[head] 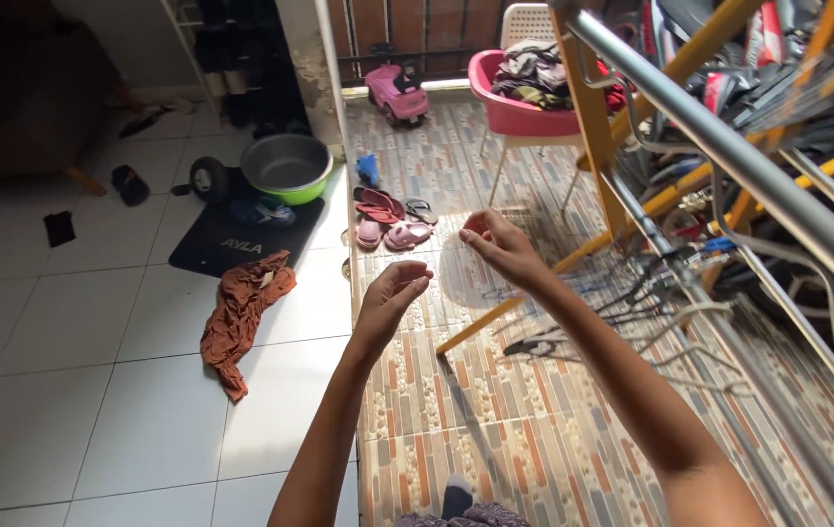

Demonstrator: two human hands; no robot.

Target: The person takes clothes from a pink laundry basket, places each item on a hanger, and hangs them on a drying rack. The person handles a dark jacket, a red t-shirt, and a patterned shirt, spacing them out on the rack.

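Both my arms reach forward over a patterned tile floor (495, 429). My left hand (393, 293) is raised with its fingers curled and the thumb pressed to the fingertips. My right hand (500, 246) is a little higher and further right, its fingers pinched together the same way. The two hands are about a hand's width apart. I cannot make out anything between the fingers of either hand. Nearest to the right hand are a metal drying rack (729, 146) and several wire hangers (622, 303) on the floor below it.
A pink basin of clothes (524, 107) rests on a white chair at the back. On the floor lie a brown cloth (241, 312), several sandals (388, 220), a grey basin with a green rim (286, 166) on a black mat, and a pink toy car (396, 93).
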